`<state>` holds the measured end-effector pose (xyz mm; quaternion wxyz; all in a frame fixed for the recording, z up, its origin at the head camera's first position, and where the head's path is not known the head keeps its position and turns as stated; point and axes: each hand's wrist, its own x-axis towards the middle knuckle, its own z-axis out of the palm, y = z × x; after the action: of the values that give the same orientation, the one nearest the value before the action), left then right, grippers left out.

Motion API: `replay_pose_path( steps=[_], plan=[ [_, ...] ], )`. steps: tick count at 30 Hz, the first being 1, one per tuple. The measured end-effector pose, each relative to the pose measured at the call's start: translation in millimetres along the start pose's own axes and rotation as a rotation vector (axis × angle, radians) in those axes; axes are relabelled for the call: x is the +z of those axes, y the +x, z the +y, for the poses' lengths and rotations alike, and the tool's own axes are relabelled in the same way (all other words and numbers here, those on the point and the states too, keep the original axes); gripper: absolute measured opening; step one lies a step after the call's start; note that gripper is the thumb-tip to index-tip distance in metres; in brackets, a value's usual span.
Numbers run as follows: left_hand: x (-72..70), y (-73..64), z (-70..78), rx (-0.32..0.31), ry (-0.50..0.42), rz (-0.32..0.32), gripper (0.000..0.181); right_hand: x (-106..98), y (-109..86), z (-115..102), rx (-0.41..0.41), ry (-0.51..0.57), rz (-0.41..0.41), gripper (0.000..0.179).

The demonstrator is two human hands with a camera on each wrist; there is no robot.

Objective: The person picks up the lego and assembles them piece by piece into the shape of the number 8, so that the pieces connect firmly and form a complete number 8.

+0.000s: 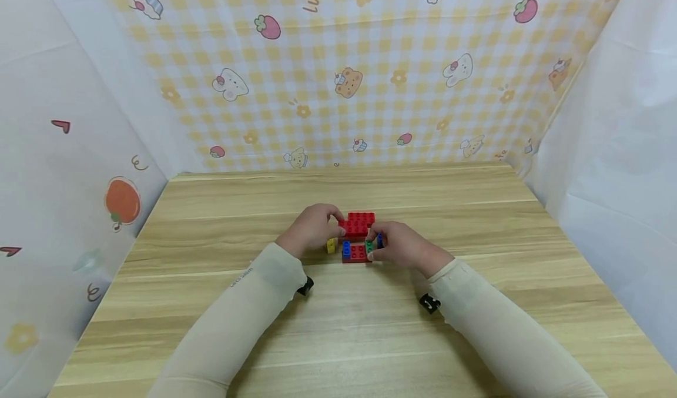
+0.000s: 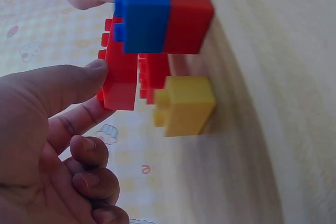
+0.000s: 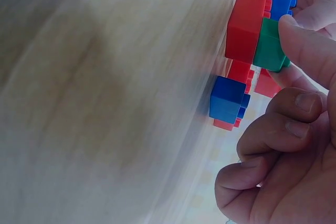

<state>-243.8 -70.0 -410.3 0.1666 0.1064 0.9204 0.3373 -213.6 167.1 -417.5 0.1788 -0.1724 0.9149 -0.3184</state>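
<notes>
My left hand (image 1: 314,227) pinches a red brick (image 2: 121,77) between thumb and index finger, its other fingers curled in. This brick is held above the table, studs up. Nearer to me, another red brick (image 1: 358,256) lies on the table with a small blue brick (image 2: 147,19) standing on its left end. On its right end sits a small green brick (image 3: 269,45), and my right hand (image 1: 401,244) pinches that one between thumb and index finger. In the right wrist view the green brick's base meets the red brick's studded side.
A yellow brick (image 2: 190,106) stands on the wooden table (image 1: 338,327) near my left hand. Beside my right hand is a second small blue brick (image 3: 227,99). Behind the held brick lies another red brick (image 1: 362,216). A checked cloth (image 1: 328,45) hangs at the back.
</notes>
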Motion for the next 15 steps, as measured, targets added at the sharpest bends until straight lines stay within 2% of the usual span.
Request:
replay_pose_path(
  steps=[7,15],
  plan=[
    [-6.4,-8.6,3.8,0.020,-0.045,0.014,0.025,-1,-0.1,1,0.004,0.013,-0.005,0.024],
    [-8.3,-18.4,1.6,0.034,-0.104,0.011,0.024,-1,0.8,1,-0.005,0.017,-0.009,0.023]
  ],
)
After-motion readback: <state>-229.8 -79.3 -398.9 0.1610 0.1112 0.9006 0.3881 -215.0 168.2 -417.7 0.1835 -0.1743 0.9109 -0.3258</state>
